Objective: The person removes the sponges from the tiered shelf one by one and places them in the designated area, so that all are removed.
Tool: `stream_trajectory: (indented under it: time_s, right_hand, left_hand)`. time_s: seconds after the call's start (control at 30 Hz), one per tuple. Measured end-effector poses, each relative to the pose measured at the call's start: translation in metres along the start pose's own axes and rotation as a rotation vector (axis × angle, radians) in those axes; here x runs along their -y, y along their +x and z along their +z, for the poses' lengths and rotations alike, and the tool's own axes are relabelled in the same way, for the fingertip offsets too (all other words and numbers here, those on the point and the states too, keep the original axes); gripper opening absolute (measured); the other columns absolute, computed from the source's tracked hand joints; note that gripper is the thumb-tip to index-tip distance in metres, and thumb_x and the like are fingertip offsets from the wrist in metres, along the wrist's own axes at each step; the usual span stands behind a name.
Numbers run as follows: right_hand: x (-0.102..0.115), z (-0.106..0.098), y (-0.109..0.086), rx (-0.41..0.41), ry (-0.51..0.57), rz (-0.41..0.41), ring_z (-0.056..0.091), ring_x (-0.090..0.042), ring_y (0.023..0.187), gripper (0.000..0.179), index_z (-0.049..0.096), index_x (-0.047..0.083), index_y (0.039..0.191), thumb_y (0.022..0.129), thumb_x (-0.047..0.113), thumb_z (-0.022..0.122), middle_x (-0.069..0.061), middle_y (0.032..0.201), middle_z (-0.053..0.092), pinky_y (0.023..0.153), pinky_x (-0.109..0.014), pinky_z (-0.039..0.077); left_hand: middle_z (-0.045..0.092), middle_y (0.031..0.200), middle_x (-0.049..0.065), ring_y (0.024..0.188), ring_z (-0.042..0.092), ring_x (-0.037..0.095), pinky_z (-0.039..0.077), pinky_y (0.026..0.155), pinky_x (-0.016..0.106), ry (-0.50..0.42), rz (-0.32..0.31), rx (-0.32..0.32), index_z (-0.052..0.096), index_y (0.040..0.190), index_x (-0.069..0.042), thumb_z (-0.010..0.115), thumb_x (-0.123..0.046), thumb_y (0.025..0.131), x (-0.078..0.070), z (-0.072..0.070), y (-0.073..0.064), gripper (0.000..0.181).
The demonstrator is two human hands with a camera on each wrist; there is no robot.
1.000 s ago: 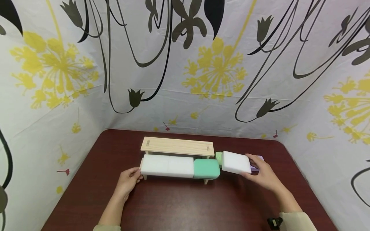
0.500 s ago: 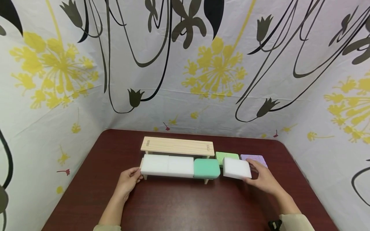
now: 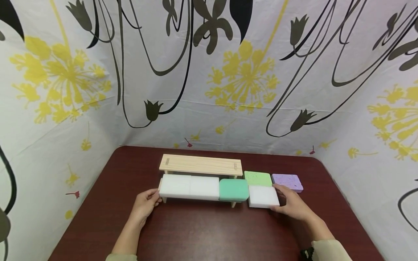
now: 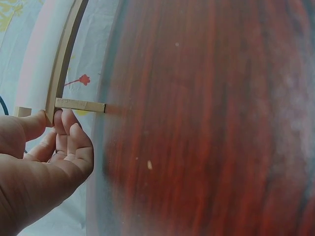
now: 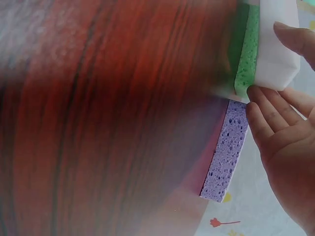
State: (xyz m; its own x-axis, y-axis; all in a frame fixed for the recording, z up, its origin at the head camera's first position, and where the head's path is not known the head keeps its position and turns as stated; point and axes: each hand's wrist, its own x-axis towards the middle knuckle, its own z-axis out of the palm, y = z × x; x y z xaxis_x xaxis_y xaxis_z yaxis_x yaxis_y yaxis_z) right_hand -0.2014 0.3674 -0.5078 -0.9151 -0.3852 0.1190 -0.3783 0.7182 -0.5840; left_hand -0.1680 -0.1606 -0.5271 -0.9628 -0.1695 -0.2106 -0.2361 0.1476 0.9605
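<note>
My left hand pinches the left end of the front wooden stand; in the left wrist view the thumb is above the board and the fingers beneath, beside a short leg. Two white sponges and a teal sponge lie in a row on that stand. My right hand holds another white sponge by its right side, low over the table at the stand's right end. Just behind this sponge lies a light green sponge, and a purple sponge is to the right of it.
A second wooden stand with a bare top is close behind the front one. All stand on a dark red-brown table. Flower-patterned cloth hangs along the table's back and sides.
The right hand has brought its white sponge down and toward the front, and more of the green and purple sponges shows. My left hand keeps its place on the stand.
</note>
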Motion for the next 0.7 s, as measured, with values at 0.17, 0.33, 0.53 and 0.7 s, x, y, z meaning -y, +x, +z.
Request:
stream_trajectory:
  time_s: [0.17, 0.33, 0.53, 0.7]
  right_hand:
    - [-0.0022, 0.0008, 0.0003, 0.004, -0.009, 0.002, 0.063, -0.044, 0.113, 0.083, 0.048, -0.015, 0.137, 0.074, 0.018, 0.092, -0.032, 0.134, 0.055, 0.091, -0.051, 0.054]
    - [-0.0061, 0.0021, -0.0004, -0.011, -0.014, -0.003, 0.065, -0.043, 0.109, 0.081, 0.051, -0.013, 0.136, 0.073, 0.017, 0.093, -0.029, 0.131, 0.057, 0.09, -0.051, 0.055]
    - [-0.0069, 0.001, -0.0012, -0.013, -0.028, 0.019, 0.064, -0.042, 0.111, 0.086, 0.05, -0.011, 0.138, 0.073, 0.025, 0.093, -0.027, 0.13, 0.058, 0.091, -0.053, 0.054]
    - [0.0008, -0.0027, 0.0002, -0.05, -0.06, 0.04, 0.062, -0.042, 0.114, 0.091, 0.048, -0.009, 0.142, 0.074, 0.033, 0.092, -0.026, 0.129, 0.06, 0.093, -0.057, 0.051]
  left_hand:
    - [0.071, 0.097, 0.014, 0.086, 0.066, 0.017, 0.056, 0.072, 0.025, -0.001, 0.001, -0.001, 0.06, 0.127, 0.015, 0.055, -0.007, 0.105, 0.0002, 0.0002, 0.0001, 0.031]
    - [0.071, 0.098, 0.015, 0.086, 0.066, 0.017, 0.056, 0.072, 0.025, -0.002, 0.001, 0.0, 0.06, 0.127, 0.015, 0.054, -0.006, 0.105, 0.0006, 0.0002, 0.0004, 0.031]
    - [0.071, 0.099, 0.015, 0.086, 0.066, 0.016, 0.056, 0.072, 0.024, -0.001, -0.004, -0.002, 0.06, 0.127, 0.014, 0.054, -0.007, 0.105, 0.0011, 0.0005, 0.001, 0.031]
    - [0.071, 0.1, 0.017, 0.087, 0.066, 0.017, 0.056, 0.072, 0.025, 0.006, -0.003, 0.003, 0.059, 0.129, 0.014, 0.054, -0.007, 0.105, 0.0015, 0.0004, 0.0013, 0.032]
